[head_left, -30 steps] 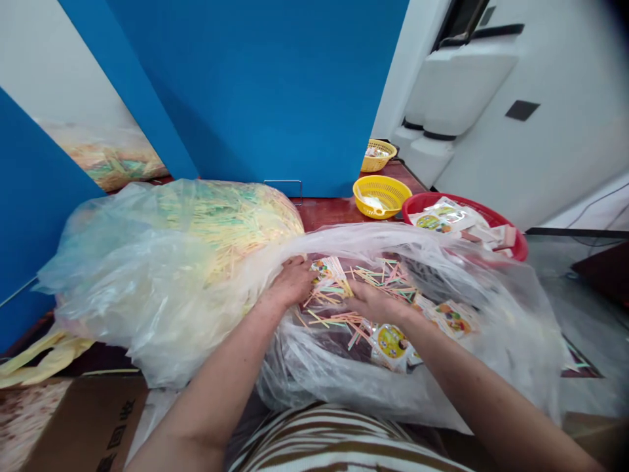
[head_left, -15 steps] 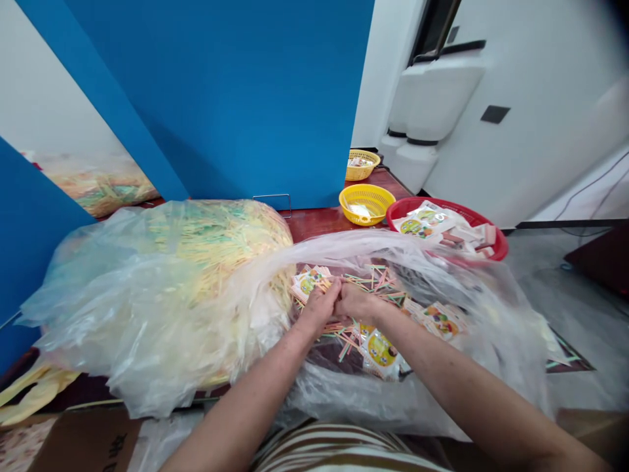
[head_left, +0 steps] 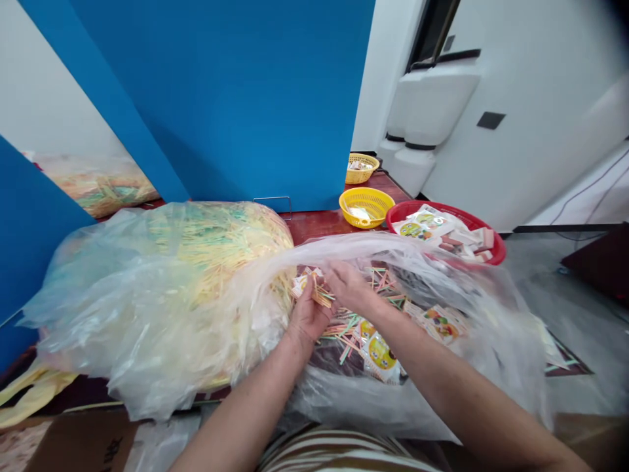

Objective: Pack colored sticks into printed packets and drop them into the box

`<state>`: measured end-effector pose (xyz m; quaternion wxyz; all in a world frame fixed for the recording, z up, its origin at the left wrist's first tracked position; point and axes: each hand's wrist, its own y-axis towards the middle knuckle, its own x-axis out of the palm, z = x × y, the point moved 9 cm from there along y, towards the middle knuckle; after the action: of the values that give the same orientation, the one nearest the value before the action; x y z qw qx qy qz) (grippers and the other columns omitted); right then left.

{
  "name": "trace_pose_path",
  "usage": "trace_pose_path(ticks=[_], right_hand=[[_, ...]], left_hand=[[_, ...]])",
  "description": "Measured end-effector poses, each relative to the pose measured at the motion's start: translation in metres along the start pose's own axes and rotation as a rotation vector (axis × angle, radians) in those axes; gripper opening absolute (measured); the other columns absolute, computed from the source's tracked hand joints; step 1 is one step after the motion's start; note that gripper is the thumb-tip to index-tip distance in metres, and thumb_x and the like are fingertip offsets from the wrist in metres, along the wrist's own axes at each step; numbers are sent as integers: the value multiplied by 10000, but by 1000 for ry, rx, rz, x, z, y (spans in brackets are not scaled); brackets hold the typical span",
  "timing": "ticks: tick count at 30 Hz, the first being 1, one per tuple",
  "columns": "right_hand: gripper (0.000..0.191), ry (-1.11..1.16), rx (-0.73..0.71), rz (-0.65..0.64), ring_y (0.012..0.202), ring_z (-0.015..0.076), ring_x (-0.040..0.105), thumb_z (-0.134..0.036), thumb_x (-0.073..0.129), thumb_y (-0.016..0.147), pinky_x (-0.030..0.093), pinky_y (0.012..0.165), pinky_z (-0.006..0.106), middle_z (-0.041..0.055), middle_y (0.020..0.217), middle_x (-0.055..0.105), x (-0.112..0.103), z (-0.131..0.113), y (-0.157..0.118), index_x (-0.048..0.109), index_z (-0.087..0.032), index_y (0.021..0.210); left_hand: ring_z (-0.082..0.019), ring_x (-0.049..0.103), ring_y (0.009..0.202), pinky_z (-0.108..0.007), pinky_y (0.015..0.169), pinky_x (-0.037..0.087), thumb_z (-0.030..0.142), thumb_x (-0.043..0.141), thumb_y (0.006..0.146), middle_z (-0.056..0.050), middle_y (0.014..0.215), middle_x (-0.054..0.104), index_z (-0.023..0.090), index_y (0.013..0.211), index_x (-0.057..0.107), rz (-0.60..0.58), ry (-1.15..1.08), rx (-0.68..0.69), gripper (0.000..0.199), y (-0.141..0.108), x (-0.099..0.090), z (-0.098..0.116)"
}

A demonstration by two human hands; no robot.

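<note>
My left hand [head_left: 313,316] is closed around a small bundle of thin pastel sticks [head_left: 322,296], turned palm up. Close against it on the right is my right hand [head_left: 350,287], its fingers stretched over the end of the bundle and slightly blurred. Small printed packets [head_left: 301,283] lie just beyond the left hand. Under both hands, loose pastel sticks [head_left: 346,331] are scattered inside a spread clear plastic bag [head_left: 388,410]. Yellow printed packets [head_left: 381,354] rest near my right forearm, and more packets [head_left: 442,322] lie to its right.
A big clear bag full of pastel sticks [head_left: 221,246] bulges on the left. Behind stand a yellow basket [head_left: 381,200], another yellow basket [head_left: 366,176] and a red basket [head_left: 498,252] holding packets. A blue panel [head_left: 236,98] rises at the back.
My hands were pressed together; now they have come slightly apart. The left has turned palm up, showing the sticks, while the right has opened its fingers and shifted a little upward.
</note>
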<state>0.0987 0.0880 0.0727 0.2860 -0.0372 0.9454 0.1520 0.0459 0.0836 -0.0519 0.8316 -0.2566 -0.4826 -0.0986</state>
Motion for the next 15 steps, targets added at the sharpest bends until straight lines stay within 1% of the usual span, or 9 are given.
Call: trace_pose_path(ticks=[2, 3, 4, 6, 7, 10, 11, 13, 15], right_hand=[[214, -126, -66, 108, 826, 172, 519, -216, 359, 849, 414, 756, 296, 58, 843, 589, -15, -4, -12, 562, -152, 820], [195, -191, -85, 108, 806, 171, 515, -196, 376, 834, 413, 740, 296, 61, 820, 586, -16, -3, -19, 562, -155, 793], [183, -249, -93, 69, 774, 170, 511, -176, 387, 817, 415, 713, 293, 62, 785, 580, -11, 1, -25, 558, -159, 756], [197, -336, -92, -28, 718, 166, 501, -135, 380, 791, 416, 668, 284, 55, 713, 561, 7, 13, -37, 537, -169, 677], [207, -363, -86, -55, 701, 164, 498, -117, 372, 780, 417, 656, 281, 53, 693, 555, 15, 19, -42, 526, -172, 653], [220, -376, -61, -77, 651, 151, 499, -90, 364, 766, 414, 617, 264, 44, 665, 553, 27, 31, -47, 508, -177, 624], [214, -369, -50, -76, 634, 148, 503, -95, 372, 769, 413, 606, 260, 38, 655, 555, 25, 33, -46, 512, -177, 629], [201, -378, -41, -6, 670, 158, 529, -129, 381, 801, 424, 633, 269, 45, 698, 577, 6, 28, -41, 547, -173, 696], [189, -420, -82, 95, 843, 193, 546, -191, 399, 836, 434, 736, 306, 90, 883, 601, -18, 15, -36, 577, -156, 890]], left_hand=[[-107, 595, 632, -277, 653, 504, 227, 559, 812, 11, 693, 620, 170, 852, 576, 98, -7, 2, 71, 4, -10, 3], [-104, 581, 594, -273, 628, 497, 184, 548, 812, 19, 645, 599, 164, 825, 567, 128, -13, -4, 31, 5, -13, 3], [-105, 575, 580, -271, 614, 490, 175, 534, 817, 20, 622, 587, 159, 809, 559, 140, -21, -9, 31, 6, -13, 1], [-112, 575, 590, -267, 614, 479, 205, 521, 825, 14, 627, 586, 155, 781, 551, 145, -23, -2, 72, 6, -9, -3], [-113, 575, 600, -264, 623, 474, 223, 530, 819, 12, 638, 589, 154, 767, 548, 149, -11, 1, 89, 5, -7, -6], [-118, 572, 627, -252, 628, 459, 288, 590, 768, 9, 678, 592, 156, 754, 535, 178, 86, 21, 143, -2, -6, -13], [-117, 567, 630, -247, 615, 451, 309, 607, 748, 12, 690, 588, 161, 763, 529, 174, 145, 44, 168, -4, -5, -11], [-105, 535, 589, -230, 566, 423, 356, 609, 735, 27, 670, 564, 169, 763, 511, 117, 355, 105, 213, -7, -1, -2], [-87, 477, 540, -213, 535, 389, 372, 586, 745, 44, 613, 522, 167, 736, 506, -24, 681, 156, 220, -9, 10, 5]])
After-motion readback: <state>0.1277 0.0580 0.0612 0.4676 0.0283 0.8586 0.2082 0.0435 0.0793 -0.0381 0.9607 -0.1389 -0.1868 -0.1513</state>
